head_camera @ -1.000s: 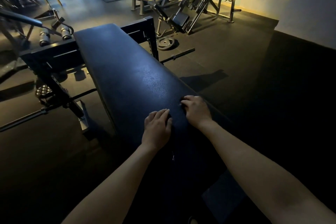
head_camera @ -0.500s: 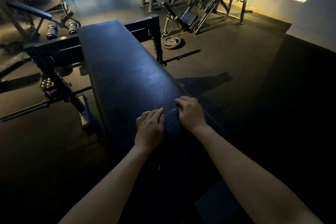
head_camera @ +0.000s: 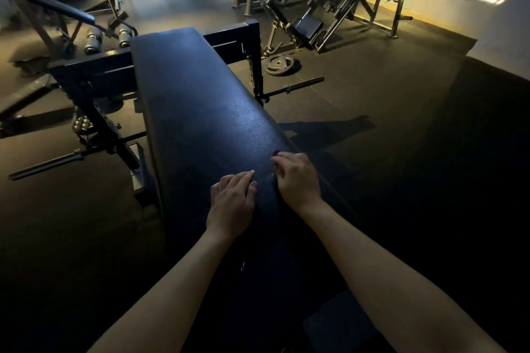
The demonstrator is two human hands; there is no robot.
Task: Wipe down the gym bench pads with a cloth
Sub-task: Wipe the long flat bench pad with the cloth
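A long black bench pad runs away from me down the middle of the head view. Both my hands lie on its near part. My left hand rests palm down with its fingers fairly flat on the surface. My right hand sits near the pad's right edge with its fingers curled, seemingly pinching a dark cloth. That cloth is barely distinguishable from the black pad in this dim light. The pad's near end is lost in shadow.
The bench's black steel frame stands at the far left, with a barbell across it. A weight plate lies on the floor to the right. Other gym machines fill the back. Dark rubber floor surrounds the bench.
Both hands have slid a little toward me and to the left along the pad, staying side by side. The view has shifted slightly with them.
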